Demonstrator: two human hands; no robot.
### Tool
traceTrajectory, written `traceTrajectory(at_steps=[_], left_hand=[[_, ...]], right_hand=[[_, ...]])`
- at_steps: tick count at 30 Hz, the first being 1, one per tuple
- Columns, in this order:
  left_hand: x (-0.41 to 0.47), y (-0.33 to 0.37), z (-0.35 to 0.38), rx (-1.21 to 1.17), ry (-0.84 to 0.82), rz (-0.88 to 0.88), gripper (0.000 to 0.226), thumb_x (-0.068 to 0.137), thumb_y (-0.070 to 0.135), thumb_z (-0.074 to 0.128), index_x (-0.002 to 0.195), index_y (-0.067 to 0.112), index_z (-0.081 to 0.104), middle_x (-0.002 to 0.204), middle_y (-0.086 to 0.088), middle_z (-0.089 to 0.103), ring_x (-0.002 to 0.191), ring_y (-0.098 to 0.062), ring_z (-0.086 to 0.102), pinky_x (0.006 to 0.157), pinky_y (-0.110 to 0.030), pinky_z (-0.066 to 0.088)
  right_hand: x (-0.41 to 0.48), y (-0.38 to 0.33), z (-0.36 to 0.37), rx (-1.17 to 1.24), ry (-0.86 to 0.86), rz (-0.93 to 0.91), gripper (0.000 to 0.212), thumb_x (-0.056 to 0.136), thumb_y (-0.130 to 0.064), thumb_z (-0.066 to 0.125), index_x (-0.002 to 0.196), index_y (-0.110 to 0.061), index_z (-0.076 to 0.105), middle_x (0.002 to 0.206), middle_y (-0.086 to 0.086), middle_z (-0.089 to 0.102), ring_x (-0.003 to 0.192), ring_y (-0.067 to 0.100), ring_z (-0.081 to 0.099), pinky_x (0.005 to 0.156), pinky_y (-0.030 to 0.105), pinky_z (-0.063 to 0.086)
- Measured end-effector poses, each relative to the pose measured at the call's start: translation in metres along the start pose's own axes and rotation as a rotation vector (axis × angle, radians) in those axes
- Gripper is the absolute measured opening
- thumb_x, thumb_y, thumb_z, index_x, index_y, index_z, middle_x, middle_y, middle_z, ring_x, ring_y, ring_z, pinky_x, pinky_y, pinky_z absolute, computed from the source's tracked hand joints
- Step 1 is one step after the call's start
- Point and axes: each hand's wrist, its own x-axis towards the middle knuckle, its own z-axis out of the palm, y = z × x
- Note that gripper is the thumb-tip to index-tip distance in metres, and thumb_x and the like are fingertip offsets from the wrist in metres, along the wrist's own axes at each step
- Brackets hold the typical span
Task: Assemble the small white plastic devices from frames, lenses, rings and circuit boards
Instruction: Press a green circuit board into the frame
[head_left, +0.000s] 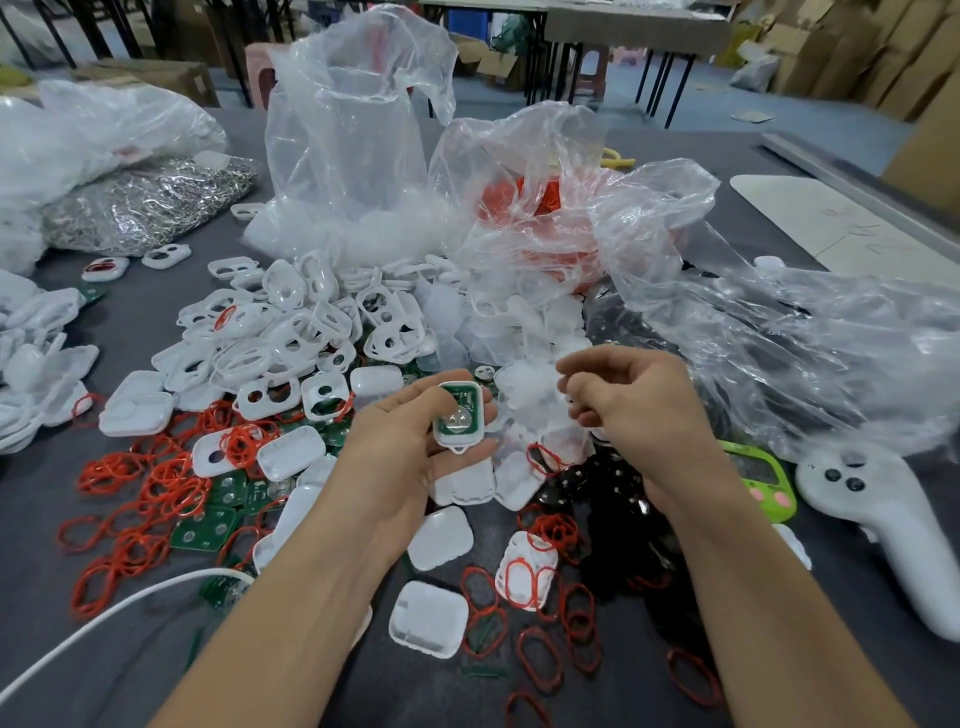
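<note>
- My left hand is palm up, thumb and fingers curled round a white device, which stands on end in my grip
- The device's open back faces me, with a green circuit board seated inside it
- My right hand hovers just right of the device, not touching it; its fingers are curled in with the tips drawn together, and I cannot tell whether they pinch anything
- Just behind the device and under my right fingertips lies a heap of clear lenses
- Up and left of the device is the pile of white frames, each with two holes
- Left of and below the device, red rings are strewn over the grey table, with loose circuit boards among them
- Below the device lie closed white shells
- Right of the device, past my right wrist, sit a green timer and a white controller
- Far behind the device stand crumpled clear plastic bags
</note>
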Motion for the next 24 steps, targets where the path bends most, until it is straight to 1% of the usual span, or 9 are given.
traceTrajectory(at_steps=[2, 4, 7, 9, 13, 16, 19, 21, 24], left_hand=[[0.0, -0.001, 0.0, 0.0, 0.004, 0.003, 0.027, 0.095, -0.007, 0.052, 0.098, 0.004, 0.077, 0.099, -0.019, 0.078, 0.092, -0.027, 0.078, 0.062, -0.034, 0.062], [0.0, -0.002, 0.0, -0.001, -0.002, 0.0, 0.026, 0.095, -0.006, 0.052, 0.099, 0.003, 0.076, 0.099, -0.02, 0.078, 0.093, -0.028, 0.078, 0.063, -0.034, 0.063], [0.0, -0.002, 0.0, -0.013, -0.012, -0.009, 0.025, 0.096, -0.005, 0.052, 0.101, 0.003, 0.075, 0.1, -0.019, 0.078, 0.095, -0.029, 0.078, 0.064, -0.035, 0.063], [-0.001, -0.001, 0.0, -0.023, -0.023, -0.019, 0.024, 0.097, -0.003, 0.052, 0.102, 0.003, 0.075, 0.1, -0.018, 0.078, 0.093, -0.027, 0.078, 0.064, -0.034, 0.063], [-0.001, 0.0, 0.002, 0.018, -0.033, -0.025, 0.023, 0.096, -0.006, 0.056, 0.107, 0.003, 0.074, 0.101, -0.016, 0.079, 0.092, -0.024, 0.078, 0.063, -0.032, 0.062], [-0.003, 0.001, 0.002, 0.024, -0.029, -0.024, 0.024, 0.095, -0.009, 0.055, 0.105, 0.003, 0.073, 0.099, -0.017, 0.079, 0.091, -0.024, 0.078, 0.061, -0.032, 0.062], [-0.004, 0.002, 0.002, 0.025, -0.025, -0.023, 0.025, 0.094, -0.011, 0.055, 0.104, 0.003, 0.073, 0.098, -0.017, 0.079, 0.09, -0.024, 0.078, 0.061, -0.034, 0.063], [-0.004, 0.003, 0.002, 0.023, -0.022, -0.023, 0.025, 0.094, -0.012, 0.055, 0.103, 0.003, 0.073, 0.098, -0.017, 0.079, 0.089, -0.024, 0.078, 0.062, -0.035, 0.064], [-0.005, 0.003, 0.003, 0.023, -0.009, -0.018, 0.026, 0.094, -0.012, 0.055, 0.101, 0.004, 0.073, 0.098, -0.017, 0.079, 0.091, -0.023, 0.078, 0.061, -0.035, 0.064]], right_hand=[[0.003, 0.002, -0.005, -0.22, 0.031, -0.056, 0.022, 0.086, -0.006, 0.071, 0.082, -0.026, 0.081, 0.074, -0.01, 0.077, 0.07, 0.001, 0.071, 0.072, 0.016, 0.055], [0.002, 0.001, -0.013, -0.382, 0.033, -0.091, 0.023, 0.085, -0.008, 0.071, 0.082, -0.029, 0.081, 0.065, -0.023, 0.071, 0.064, -0.014, 0.064, 0.061, 0.0, 0.043], [-0.003, -0.002, -0.024, -0.609, -0.078, -0.104, 0.022, 0.083, -0.01, 0.075, 0.088, -0.03, 0.083, 0.068, -0.027, 0.068, 0.06, -0.023, 0.055, 0.058, -0.007, 0.033], [-0.007, -0.005, -0.026, -0.687, -0.128, -0.118, 0.014, 0.08, -0.02, 0.081, 0.088, -0.031, 0.082, 0.083, -0.02, 0.072, 0.065, -0.018, 0.055, 0.059, -0.008, 0.033], [-0.015, -0.004, -0.018, -0.73, -0.176, -0.123, 0.017, 0.073, -0.039, 0.088, 0.086, -0.034, 0.078, 0.08, -0.017, 0.067, 0.07, -0.004, 0.061, 0.058, 0.005, 0.038], [-0.019, -0.001, -0.005, -0.73, -0.16, -0.13, 0.024, 0.072, -0.039, 0.087, 0.093, -0.034, 0.078, 0.077, -0.016, 0.064, 0.077, 0.009, 0.062, 0.073, 0.024, 0.049], [-0.019, -0.002, -0.004, -0.735, 0.009, -0.203, 0.027, 0.079, -0.031, 0.083, 0.106, -0.032, 0.078, 0.087, -0.013, 0.065, 0.095, 0.015, 0.062, 0.088, 0.03, 0.05], [-0.025, -0.006, -0.003, -0.638, 0.028, -0.307, 0.021, 0.079, -0.029, 0.085, 0.098, -0.033, 0.079, 0.084, -0.015, 0.066, 0.085, 0.004, 0.058, 0.08, 0.021, 0.048], [-0.04, -0.012, 0.008, -0.583, -0.224, -0.29, 0.013, 0.068, -0.037, 0.088, 0.075, -0.032, 0.078, 0.065, -0.014, 0.066, 0.065, -0.002, 0.06, 0.055, 0.008, 0.04]])
